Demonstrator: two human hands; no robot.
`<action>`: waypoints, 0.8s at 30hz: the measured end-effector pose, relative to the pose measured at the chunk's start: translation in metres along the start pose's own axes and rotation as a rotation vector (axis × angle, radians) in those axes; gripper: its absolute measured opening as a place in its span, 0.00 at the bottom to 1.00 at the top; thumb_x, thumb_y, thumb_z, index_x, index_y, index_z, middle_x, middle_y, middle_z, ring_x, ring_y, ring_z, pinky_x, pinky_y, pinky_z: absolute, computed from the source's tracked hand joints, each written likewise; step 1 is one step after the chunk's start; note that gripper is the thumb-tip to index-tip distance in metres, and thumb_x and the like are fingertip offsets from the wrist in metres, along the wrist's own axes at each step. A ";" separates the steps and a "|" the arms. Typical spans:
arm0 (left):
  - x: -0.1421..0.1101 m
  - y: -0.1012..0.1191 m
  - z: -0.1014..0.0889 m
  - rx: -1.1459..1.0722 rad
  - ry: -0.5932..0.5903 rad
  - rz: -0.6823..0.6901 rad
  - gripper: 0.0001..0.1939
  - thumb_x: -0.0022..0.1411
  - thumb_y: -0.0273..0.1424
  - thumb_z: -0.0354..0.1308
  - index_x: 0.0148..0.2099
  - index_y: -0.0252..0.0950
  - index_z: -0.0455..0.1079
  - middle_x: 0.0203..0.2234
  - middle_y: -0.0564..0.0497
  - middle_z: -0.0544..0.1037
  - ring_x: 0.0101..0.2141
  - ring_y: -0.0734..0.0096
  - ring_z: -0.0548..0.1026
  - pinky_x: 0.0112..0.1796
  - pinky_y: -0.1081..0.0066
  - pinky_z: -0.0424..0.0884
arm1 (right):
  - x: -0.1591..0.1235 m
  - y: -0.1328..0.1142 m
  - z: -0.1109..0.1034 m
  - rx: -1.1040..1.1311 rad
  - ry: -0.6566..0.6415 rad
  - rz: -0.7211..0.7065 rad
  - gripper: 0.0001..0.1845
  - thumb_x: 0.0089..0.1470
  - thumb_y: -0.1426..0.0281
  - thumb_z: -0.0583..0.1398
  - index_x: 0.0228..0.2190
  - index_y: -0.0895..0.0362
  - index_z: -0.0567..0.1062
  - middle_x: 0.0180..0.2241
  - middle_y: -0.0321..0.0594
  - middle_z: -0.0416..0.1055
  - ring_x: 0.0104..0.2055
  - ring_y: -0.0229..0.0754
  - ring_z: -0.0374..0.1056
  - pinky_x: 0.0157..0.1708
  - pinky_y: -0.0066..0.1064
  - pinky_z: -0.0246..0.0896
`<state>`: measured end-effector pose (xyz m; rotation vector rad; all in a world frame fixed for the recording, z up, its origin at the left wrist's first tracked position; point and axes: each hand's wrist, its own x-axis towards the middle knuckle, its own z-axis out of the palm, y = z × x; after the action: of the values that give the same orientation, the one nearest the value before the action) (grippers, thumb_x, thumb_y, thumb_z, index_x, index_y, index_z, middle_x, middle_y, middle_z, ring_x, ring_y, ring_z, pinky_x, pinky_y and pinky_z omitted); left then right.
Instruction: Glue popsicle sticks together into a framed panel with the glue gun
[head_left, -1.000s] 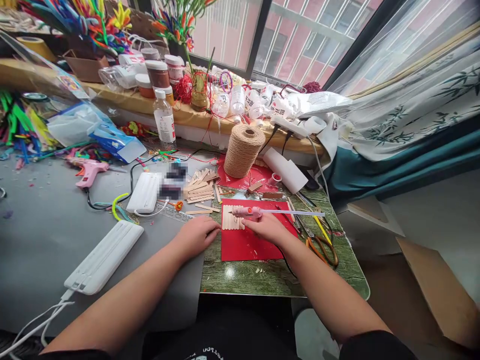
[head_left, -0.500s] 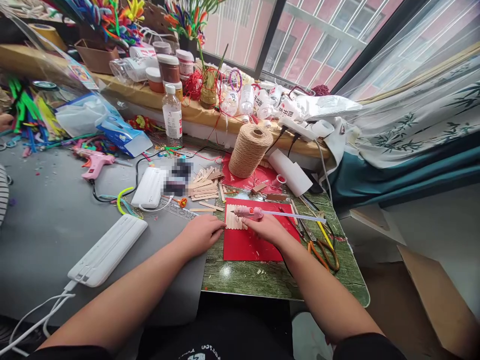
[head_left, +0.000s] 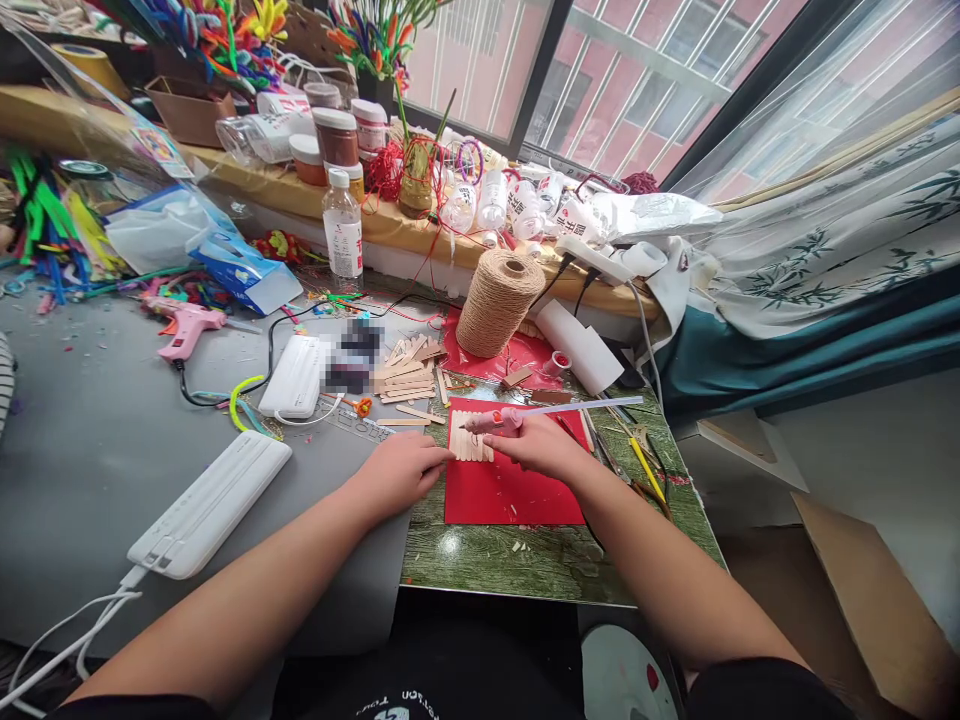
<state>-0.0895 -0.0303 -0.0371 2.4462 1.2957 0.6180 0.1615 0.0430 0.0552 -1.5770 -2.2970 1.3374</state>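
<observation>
Over the upper-left part of the red sheet (head_left: 517, 495), a pink glue gun (head_left: 491, 423) is pointing its nozzle left across a little panel of craft sticks (head_left: 466, 448). The panel's lying on that same corner of the sheet. The right hand (head_left: 544, 445) is curling around the gun's grip, and the left hand (head_left: 401, 470) is resting just off the sheet's left edge, fingers together, tips at the panel's side. Pinching it or only touching? Can't tell.

What's bugging me: those left fingertips are sitting near the nozzle, so if it's hot, a drip or slip could mean a burn. If the left hand isn't really pinning the panel, a nudge from the nozzle could be skewing the row. And that long glue stick (head_left: 585, 403) is poking out past the sheet's right edge, so it could be catching on the tools (head_left: 645, 460) there if the wrist swings.

Hard-to-see stuff: the right hand is covering the grip, so no clue whether a finger is squeezing the trigger. The gap under the nozzle isn't reading clearly either. Right of the sheet, the forearm is hiding part of some tool handles, and left of it a pixelated patch (head_left: 354, 357) is masking something.
</observation>
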 end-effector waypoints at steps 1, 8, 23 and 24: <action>0.000 0.000 0.000 0.003 -0.002 0.000 0.15 0.70 0.29 0.54 0.54 0.44 0.78 0.35 0.48 0.81 0.38 0.61 0.76 0.39 0.63 0.69 | 0.001 0.000 -0.004 -0.012 -0.006 -0.016 0.23 0.61 0.57 0.62 0.56 0.46 0.80 0.28 0.32 0.76 0.22 0.33 0.62 0.23 0.25 0.60; 0.000 0.000 0.001 0.015 -0.024 -0.023 0.15 0.71 0.31 0.55 0.54 0.47 0.79 0.34 0.49 0.79 0.37 0.62 0.75 0.38 0.64 0.67 | 0.017 -0.005 -0.024 -0.132 -0.032 -0.217 0.21 0.60 0.65 0.62 0.55 0.50 0.81 0.49 0.37 0.81 0.47 0.44 0.75 0.49 0.33 0.67; 0.001 0.000 0.003 0.031 -0.006 0.008 0.14 0.70 0.30 0.54 0.52 0.45 0.78 0.32 0.48 0.79 0.36 0.62 0.75 0.36 0.64 0.67 | 0.038 -0.012 -0.015 -0.393 -0.103 -0.266 0.23 0.55 0.75 0.62 0.51 0.47 0.83 0.50 0.30 0.81 0.51 0.46 0.76 0.52 0.31 0.66; 0.001 0.000 0.003 0.034 -0.009 0.007 0.14 0.70 0.30 0.54 0.52 0.45 0.78 0.32 0.48 0.79 0.36 0.62 0.75 0.36 0.64 0.67 | 0.038 -0.012 -0.015 -0.398 -0.106 -0.269 0.24 0.55 0.76 0.62 0.51 0.47 0.83 0.50 0.30 0.81 0.52 0.46 0.76 0.52 0.31 0.66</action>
<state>-0.0879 -0.0295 -0.0395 2.4789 1.3049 0.5913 0.1416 0.0804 0.0574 -1.2337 -2.8538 0.9671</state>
